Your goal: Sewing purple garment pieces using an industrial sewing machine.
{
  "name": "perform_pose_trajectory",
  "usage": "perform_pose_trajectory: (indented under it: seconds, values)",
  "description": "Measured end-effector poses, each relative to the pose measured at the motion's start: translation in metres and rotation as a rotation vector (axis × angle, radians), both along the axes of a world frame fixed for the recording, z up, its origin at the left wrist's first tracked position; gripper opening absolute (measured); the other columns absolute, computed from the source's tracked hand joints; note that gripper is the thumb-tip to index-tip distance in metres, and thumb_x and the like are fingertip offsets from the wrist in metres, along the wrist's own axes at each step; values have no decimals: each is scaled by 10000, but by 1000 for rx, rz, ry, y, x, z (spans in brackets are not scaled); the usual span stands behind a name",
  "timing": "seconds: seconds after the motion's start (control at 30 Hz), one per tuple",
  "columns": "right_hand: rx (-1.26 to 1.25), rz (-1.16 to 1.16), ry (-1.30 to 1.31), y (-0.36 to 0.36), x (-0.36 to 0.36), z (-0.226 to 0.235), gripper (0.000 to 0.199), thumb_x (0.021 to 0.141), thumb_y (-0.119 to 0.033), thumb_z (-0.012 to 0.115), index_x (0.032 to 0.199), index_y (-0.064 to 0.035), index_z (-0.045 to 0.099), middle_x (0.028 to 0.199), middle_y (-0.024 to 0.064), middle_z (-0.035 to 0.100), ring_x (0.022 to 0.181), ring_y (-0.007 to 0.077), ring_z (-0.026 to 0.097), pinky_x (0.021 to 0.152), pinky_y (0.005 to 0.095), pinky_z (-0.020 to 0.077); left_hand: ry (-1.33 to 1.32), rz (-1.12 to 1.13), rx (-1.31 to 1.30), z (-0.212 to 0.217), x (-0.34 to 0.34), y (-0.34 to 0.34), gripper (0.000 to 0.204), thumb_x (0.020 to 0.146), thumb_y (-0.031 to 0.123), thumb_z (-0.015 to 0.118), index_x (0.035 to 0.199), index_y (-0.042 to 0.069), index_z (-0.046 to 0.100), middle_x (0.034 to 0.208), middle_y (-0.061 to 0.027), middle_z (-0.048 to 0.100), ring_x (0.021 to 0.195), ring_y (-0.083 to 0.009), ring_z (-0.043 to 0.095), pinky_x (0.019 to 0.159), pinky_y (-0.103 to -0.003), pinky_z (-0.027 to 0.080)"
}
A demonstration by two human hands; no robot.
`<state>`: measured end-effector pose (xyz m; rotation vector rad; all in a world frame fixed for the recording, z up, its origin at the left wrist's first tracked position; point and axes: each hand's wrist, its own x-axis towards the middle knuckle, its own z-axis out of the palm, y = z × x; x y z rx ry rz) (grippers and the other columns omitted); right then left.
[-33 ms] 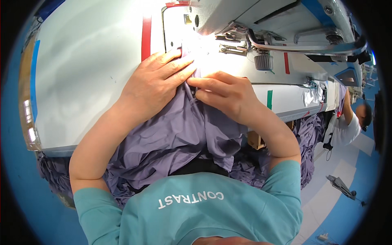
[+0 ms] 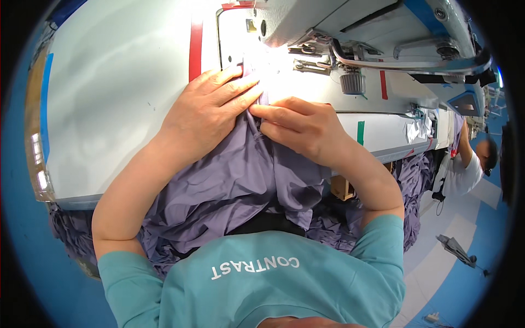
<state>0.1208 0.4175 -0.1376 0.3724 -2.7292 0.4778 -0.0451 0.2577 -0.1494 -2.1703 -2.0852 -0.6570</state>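
A purple fabric point(image 2: 235, 180) runs from my lap up over the table edge to the brightly lit needle area point(image 2: 262, 65) of a sewing machine point(image 2: 339, 22). My left hand point(image 2: 210, 106) lies on the fabric with its fingers together, pressing it down just left of the needle. My right hand point(image 2: 303, 126) pinches a fold of the same fabric just right of the left fingertips. The two hands almost touch. The needle itself is lost in the glare.
The grey-white sewing table point(image 2: 109, 98) carries a red tape stripe point(image 2: 196, 46) and a green tape mark point(image 2: 360, 133). More purple fabric point(image 2: 415, 180) hangs off the table's right side. Another person point(image 2: 465, 169) works at the far right, over a blue floor.
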Motion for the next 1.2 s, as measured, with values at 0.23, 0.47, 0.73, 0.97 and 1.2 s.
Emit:
perform_pose_trajectory:
  seconds: [0.23, 0.47, 0.73, 0.97, 1.2]
  values:
    - [-193, -58, 57, -3, -11, -8, 110, 742, -109, 673, 848, -102, 642, 975, 3, 646, 800, 153, 630, 658, 300, 535, -2, -12, 22, 0, -2, 0, 428, 784, 78, 601, 1212, 84, 604, 1279, -43, 578, 1205, -228, 509, 1024, -370, 389]
    - [-554, 124, -201, 3, -9, -2, 159, 731, -119, 741, 859, -81, 655, 912, 18, 681, 747, 192, 644, 621, 306, 516, -49, -25, 16, 2, -1, 1, 460, 745, -10, 582, 1188, 107, 627, 1269, -23, 589, 1191, -242, 520, 1021, -405, 407]
    - [-692, 121, -374, -10, 19, 22, 98, 800, -84, 686, 885, -81, 637, 911, 28, 653, 735, 166, 614, 629, 291, 504, -54, -114, 17, 5, 0, 0, 459, 735, 0, 589, 1178, 112, 633, 1270, -21, 578, 1183, -245, 514, 1012, -432, 398]
    - [-714, -453, -240, 18, -31, 8, 113, 858, -101, 682, 896, 3, 659, 745, 59, 631, 641, 99, 556, 589, 242, 453, -96, -118, 26, 5, 0, 3, 407, 761, 21, 606, 1158, 105, 640, 1239, -38, 574, 1175, -264, 510, 991, -434, 424]
    - [-508, -555, -230, 9, -30, 1, 149, 843, -123, 686, 938, -8, 701, 778, 77, 697, 692, 103, 654, 633, 240, 505, 20, -124, 111, 5, 2, 2, 437, 724, 65, 650, 1158, 114, 646, 1244, -34, 570, 1164, -242, 521, 991, -405, 425]
